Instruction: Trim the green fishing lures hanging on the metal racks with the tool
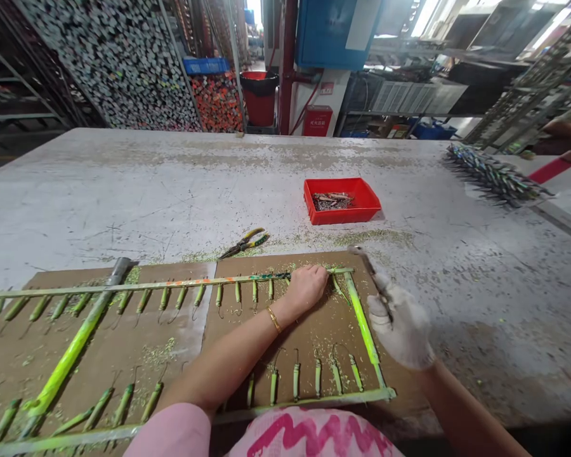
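A long green-painted metal frame (361, 320) lies on brown cardboard (124, 355) in front of me, with several small green lure-like pieces hanging from its bars on wire hooks. My bare left hand (307, 285), a gold bangle on its wrist, rests closed on the frame's top bar near the right corner, fingers curled over one of the pieces. My right hand (400, 324), in a white glove, is closed round a thin tool (368, 266) whose tip points at that same corner.
Yellow-handled pliers (245, 242) lie just beyond the cardboard. A red tray (359, 212) with small metal parts sits further back on the grey table (171, 184). A spiky rack of painted pieces (495, 174) lies far right. Green paint flakes litter the surface.
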`<action>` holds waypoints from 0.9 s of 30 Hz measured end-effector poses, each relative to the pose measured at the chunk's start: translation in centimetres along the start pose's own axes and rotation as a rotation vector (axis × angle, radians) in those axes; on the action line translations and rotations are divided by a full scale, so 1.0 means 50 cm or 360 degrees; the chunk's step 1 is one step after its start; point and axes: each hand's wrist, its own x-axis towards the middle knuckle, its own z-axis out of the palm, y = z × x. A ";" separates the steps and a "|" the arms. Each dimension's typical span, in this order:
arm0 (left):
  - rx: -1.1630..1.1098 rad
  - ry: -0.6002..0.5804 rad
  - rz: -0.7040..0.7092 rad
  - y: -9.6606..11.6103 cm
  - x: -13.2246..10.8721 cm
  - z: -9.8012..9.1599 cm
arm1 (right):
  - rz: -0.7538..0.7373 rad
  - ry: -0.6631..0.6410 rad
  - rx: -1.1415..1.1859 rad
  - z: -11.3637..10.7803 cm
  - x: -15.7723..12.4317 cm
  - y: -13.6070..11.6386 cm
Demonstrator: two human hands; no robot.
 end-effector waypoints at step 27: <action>0.0097 0.0030 -0.0002 0.005 0.002 0.002 | -0.0090 -0.0078 -0.0047 0.005 -0.031 0.018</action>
